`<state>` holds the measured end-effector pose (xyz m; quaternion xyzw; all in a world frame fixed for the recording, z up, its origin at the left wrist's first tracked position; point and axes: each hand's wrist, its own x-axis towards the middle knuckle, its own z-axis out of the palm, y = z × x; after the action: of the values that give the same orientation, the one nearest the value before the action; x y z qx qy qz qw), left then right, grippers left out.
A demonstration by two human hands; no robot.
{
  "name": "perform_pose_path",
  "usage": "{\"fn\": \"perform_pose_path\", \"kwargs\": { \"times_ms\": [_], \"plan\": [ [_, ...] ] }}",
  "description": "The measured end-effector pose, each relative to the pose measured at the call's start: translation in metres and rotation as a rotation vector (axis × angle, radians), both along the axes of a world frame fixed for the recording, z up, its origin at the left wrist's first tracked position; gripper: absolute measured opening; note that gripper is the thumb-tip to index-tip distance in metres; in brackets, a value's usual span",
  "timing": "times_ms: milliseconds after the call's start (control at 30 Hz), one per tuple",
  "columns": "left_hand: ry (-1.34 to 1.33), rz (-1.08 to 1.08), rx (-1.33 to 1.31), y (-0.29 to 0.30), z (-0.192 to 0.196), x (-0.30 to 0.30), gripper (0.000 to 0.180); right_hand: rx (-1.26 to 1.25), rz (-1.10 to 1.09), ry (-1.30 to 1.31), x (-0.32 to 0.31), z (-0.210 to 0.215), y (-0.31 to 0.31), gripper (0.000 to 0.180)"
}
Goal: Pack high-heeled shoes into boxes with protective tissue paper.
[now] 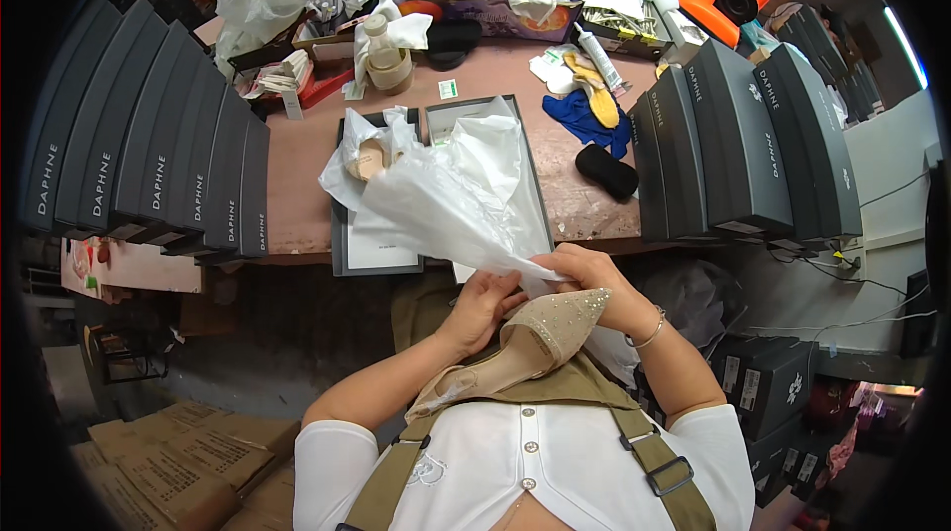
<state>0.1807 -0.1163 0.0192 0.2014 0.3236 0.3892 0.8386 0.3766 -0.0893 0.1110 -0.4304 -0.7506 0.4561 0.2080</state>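
White tissue paper (426, 204) stretches from an open grey shoe box (542, 209) toward my body, its near end gathered between my hands. My left hand (477, 311) pinches that end from the left. From the right, my right hand (589, 278) has its fingers closed on the same paper. Just below them, a beige pointed-toe shoe (557, 325) with sparkling stones rests against my apron, toe up to the right. A second beige shoe (370, 159) lies partly wrapped in tissue over the grey box part (342, 249) on the left.
Stacked dark shoe boxes (149, 135) line the table's left, with more boxes (728, 135) on the right. A black brush-like block (606, 172), a blue cloth (584, 120) and a white tube (599, 60) lie right. A bottle (376, 41) stands behind. Flattened cartons (188, 452) lie lower left.
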Motion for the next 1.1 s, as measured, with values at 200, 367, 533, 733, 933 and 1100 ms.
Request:
{"fn": "perform_pose_path", "kwargs": {
  "times_ms": [200,367,533,733,933,1100],
  "plan": [
    [-0.356,0.070,-0.123,0.006,-0.003,-0.002,0.065,-0.111,0.093,0.041,-0.004,0.009,0.007,0.031],
    [-0.251,0.293,-0.054,0.009,-0.011,-0.008,0.054,-0.075,-0.172,0.051,0.013,-0.003,0.009,0.021],
    [-0.245,0.314,0.001,0.008,0.017,-0.012,0.058,0.485,0.081,-0.346,0.013,-0.022,0.011,0.038],
    [0.012,0.291,-0.180,0.013,-0.003,-0.020,0.056,0.695,0.314,-0.444,0.011,-0.019,0.018,0.044],
    [0.098,0.566,-0.040,0.007,-0.005,-0.013,0.040,0.430,0.072,-0.385,0.017,-0.030,0.011,0.035],
    [0.121,0.743,0.007,0.002,0.007,-0.016,0.038,0.238,-0.046,-0.120,0.018,-0.039,0.013,0.024]
  ]
}}
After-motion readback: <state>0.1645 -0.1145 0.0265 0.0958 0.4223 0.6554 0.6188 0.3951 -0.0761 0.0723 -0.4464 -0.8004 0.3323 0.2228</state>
